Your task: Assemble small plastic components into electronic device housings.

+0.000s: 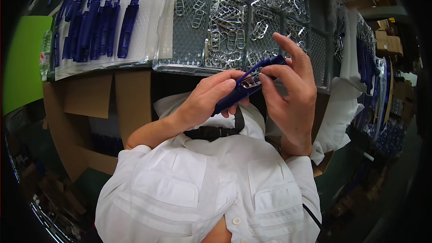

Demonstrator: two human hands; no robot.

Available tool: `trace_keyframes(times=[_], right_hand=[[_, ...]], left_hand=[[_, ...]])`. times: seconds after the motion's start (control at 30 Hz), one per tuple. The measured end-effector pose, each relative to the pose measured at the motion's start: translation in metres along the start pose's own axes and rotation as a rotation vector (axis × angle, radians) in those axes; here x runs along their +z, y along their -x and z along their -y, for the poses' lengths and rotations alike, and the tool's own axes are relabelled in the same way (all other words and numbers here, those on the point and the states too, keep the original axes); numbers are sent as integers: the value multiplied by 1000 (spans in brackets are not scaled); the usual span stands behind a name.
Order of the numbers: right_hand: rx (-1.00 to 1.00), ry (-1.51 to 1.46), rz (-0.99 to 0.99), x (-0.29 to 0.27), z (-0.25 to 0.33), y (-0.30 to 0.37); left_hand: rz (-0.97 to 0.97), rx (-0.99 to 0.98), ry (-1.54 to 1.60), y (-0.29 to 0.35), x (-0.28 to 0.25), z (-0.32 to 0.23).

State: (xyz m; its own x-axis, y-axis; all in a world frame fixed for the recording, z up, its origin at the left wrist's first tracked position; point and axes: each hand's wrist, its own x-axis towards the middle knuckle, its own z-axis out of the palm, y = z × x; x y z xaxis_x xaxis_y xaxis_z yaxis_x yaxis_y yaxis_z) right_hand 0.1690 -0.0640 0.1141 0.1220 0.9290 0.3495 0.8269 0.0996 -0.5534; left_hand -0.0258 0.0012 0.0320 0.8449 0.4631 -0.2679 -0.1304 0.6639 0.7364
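Note:
My left hand (203, 98) is closed round a long dark-blue plastic housing (228, 101), which tilts up to the right in front of my chest. A small shiny metal frame with slots (250, 81) sits at an opening in the middle of the housing. The thumb and index finger of my right hand (293, 86) are pinched at the right end of that metal frame, while other fingers stretch upward. Just beyond my hands, clear plastic trays (183, 65) hold many loose metal frames (229, 13) of the same kind.
Many blue plastic housings (128, 29) lie on a white textured sheet (146, 13) at the far left, near a clear bottle (45, 56). An open cardboard box (132, 103) stands below the table edge. White wrapping (344, 108) hangs at the right, with further blue parts beyond.

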Motion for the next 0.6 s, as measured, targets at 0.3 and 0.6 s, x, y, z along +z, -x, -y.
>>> trace_keyframes(times=[0.3, 0.6], right_hand=[[-36, 6, 54, 22, -18, 5], [354, -357, 44, 25, -6, 7]], left_hand=[[-61, 13, -162, 0, -7, 7], [-75, 310, -374, -4, -4, 12]])
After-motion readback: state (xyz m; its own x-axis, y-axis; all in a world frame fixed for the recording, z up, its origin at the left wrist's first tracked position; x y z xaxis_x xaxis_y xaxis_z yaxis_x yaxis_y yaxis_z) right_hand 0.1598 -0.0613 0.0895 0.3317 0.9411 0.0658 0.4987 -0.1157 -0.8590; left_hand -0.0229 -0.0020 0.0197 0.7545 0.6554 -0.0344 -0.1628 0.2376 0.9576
